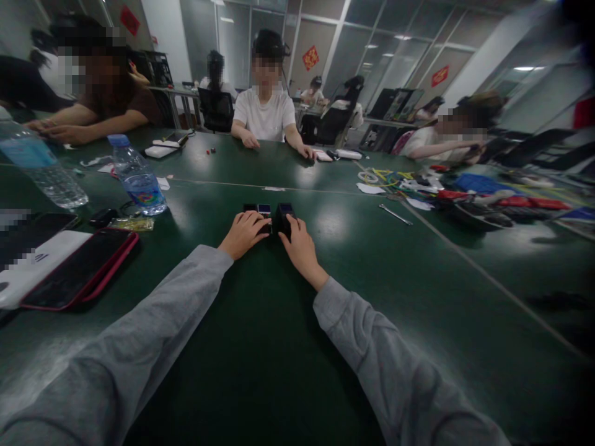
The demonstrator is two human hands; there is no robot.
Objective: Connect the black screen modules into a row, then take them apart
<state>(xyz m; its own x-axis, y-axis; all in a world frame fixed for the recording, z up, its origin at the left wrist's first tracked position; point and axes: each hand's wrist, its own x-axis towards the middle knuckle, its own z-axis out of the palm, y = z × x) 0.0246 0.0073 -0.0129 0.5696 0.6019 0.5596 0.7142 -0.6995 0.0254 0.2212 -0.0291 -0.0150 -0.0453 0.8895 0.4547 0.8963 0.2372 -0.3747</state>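
Two small black box-like objects stand side by side on the dark green table [260, 347]. My left hand [242, 233] lies over the left black box [259, 212], fingers curled round it. My right hand [300, 246] grips the right black box [284, 214] from its near side. Both boxes have a shiny dark top. Grey sleeves cover both my forearms.
A phone in a red case [77, 267] and a white device lie at the near left. Two water bottles [137, 176] stand at the left. A metal tool [395, 214] and a pile of coloured parts [469, 192] lie at the right. Other people sit across the table.
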